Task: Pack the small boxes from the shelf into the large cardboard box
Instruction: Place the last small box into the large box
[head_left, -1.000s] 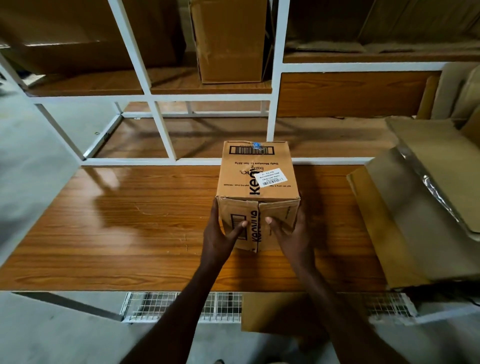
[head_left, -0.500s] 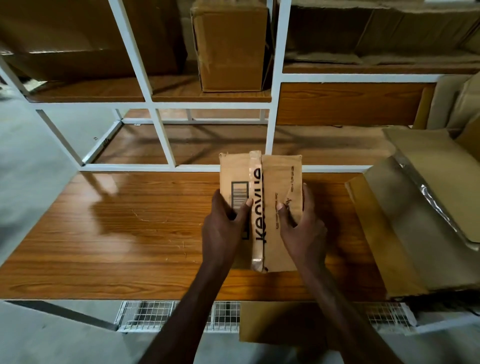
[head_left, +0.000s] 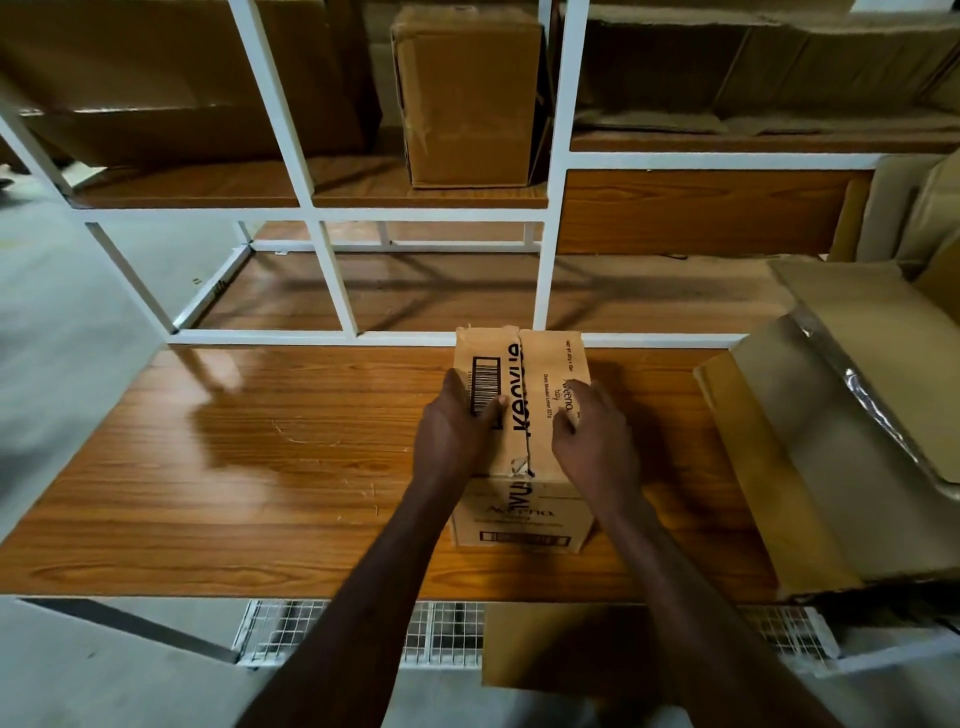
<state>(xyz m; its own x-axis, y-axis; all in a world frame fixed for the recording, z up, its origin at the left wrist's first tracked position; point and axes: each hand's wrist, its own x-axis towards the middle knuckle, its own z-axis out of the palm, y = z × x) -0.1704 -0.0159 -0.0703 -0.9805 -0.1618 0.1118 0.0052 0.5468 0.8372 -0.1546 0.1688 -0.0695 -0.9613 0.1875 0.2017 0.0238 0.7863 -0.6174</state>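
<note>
A small brown cardboard box (head_left: 540, 374) printed with black letters and a barcode stands on the wooden table (head_left: 260, 467), its split top seam facing up. My left hand (head_left: 454, 431) grips its left top edge, thumb lying over the barcode. On the right top flap, my right hand (head_left: 595, 441) holds with curled fingers. At the right edge of the table sits the large cardboard box (head_left: 769, 467) with its flaps spread; what is inside it is hidden.
A white metal shelf frame (head_left: 563, 171) rises behind the table. One closed brown box (head_left: 467, 98) stands on the middle shelf, a bigger one (head_left: 182, 78) to its left, flattened cardboard (head_left: 753, 67) to the right. A wire rack (head_left: 436, 629) runs below the table's front edge.
The small box has been turned over from label-side-up to seam-side-up and now stands on the table. Both hands moved from its near face onto its top.
</note>
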